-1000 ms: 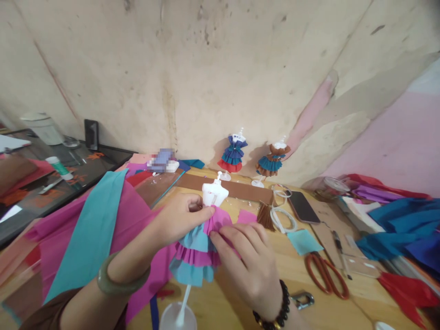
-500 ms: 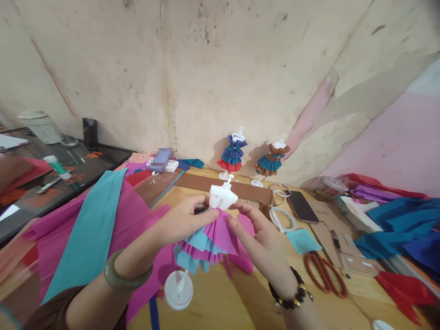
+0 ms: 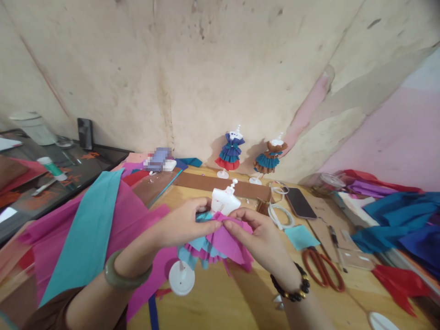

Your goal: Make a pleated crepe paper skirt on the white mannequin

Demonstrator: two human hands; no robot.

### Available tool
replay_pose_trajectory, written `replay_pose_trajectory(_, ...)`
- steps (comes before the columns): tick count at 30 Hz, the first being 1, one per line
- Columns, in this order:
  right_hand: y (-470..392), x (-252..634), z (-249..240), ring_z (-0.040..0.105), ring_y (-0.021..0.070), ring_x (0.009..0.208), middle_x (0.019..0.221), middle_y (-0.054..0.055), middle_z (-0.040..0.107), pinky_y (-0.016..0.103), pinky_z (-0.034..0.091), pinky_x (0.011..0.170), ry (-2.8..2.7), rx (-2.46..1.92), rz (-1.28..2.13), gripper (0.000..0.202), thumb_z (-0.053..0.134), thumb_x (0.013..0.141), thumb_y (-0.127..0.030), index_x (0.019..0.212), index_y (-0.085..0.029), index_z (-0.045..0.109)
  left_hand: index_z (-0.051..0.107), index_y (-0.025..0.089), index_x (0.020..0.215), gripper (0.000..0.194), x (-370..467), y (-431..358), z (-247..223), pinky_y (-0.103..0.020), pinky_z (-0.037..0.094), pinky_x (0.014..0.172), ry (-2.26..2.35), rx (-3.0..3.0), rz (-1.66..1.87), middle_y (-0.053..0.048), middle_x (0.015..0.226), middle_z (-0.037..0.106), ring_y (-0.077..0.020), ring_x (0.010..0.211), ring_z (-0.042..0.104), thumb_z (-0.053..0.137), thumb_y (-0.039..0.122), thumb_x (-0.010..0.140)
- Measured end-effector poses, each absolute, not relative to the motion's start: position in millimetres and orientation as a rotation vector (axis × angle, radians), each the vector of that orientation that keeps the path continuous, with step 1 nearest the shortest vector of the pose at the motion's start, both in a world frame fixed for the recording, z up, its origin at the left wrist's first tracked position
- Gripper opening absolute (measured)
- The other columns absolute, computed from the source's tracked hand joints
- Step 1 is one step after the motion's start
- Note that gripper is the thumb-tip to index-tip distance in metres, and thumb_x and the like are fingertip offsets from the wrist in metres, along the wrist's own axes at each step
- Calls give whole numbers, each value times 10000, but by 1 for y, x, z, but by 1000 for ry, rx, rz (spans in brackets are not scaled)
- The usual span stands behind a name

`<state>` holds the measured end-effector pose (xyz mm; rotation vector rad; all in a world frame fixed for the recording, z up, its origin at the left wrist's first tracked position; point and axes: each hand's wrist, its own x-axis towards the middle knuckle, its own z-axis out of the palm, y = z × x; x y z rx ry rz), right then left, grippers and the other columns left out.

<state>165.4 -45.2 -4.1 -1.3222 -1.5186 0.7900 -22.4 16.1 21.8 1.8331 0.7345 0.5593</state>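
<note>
A small white dress-form mannequin (image 3: 225, 201) leans in front of me, its round base (image 3: 181, 279) tipped toward me. Around it is a ruffled skirt of light blue and pink layers (image 3: 201, 252). My left hand (image 3: 187, 222) grips it at the waist from the left, thumb pressing on the front. In my right hand (image 3: 259, 236), thumb and fingertips pinch the gathered top of a pink crepe paper strip (image 3: 228, 240) against the waist. The two thumbs nearly meet there. The left fingers behind the mannequin are partly hidden.
Two dressed mannequins, one in blue and red (image 3: 229, 151) and one in brown and teal (image 3: 270, 158), stand by the wall. On the right lie scissors (image 3: 323, 270), a phone (image 3: 300, 203), a pen (image 3: 337, 245) and coloured paper (image 3: 395, 215). Pink and turquoise sheets (image 3: 85, 229) spread left.
My right hand has moved left, closing in on the left thumb and pinching the pink strip at the waist. The mannequin has tilted slightly right, and its base has risen a little in view.
</note>
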Motion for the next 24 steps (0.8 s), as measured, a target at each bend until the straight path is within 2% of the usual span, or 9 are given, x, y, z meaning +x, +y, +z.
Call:
replay_pose_trajectory(4,-47,168,-3,628,179,680,730,46,705,291,507,613,-1504,-1309,793,212,674,815,-383,735,-188,697,636,138,1016,234,-23,16,23,-375,519,890,723,1817,552,-99,1104,717,-252,1017,668,642,302,849)
replay_pose_trajectory(9,-49,166,-2,630,181,674,721,45,714,302,504,628,-1513,-1327,765,191,662,814,-356,731,-189,704,636,110,1119,316,-22,15,24,-371,502,942,684,1794,559,-132,1163,712,-251,1075,663,618,315,878)
replay_pose_trajectory(13,-49,165,-2,639,179,663,726,47,727,294,509,597,-1509,-1324,779,189,670,811,-362,739,-192,708,657,107,1097,297,-21,16,23,-348,513,907,706,1786,573,-123,1120,729,-244,1051,676,614,307,881)
replay_pose_trajectory(20,-51,166,-1,682,175,680,795,55,766,283,554,600,-1516,-1280,859,169,694,810,-355,806,-194,745,700,123,1013,308,-24,20,21,-329,522,797,777,1846,562,-93,1002,753,-235,927,686,628,385,868)
replay_pose_trajectory(24,-52,166,0,697,177,701,794,51,774,281,567,631,-1524,-1240,825,139,689,812,-319,805,-195,751,689,131,1033,243,-24,21,22,-322,523,831,690,1826,561,-91,1055,748,-220,953,684,631,289,858)
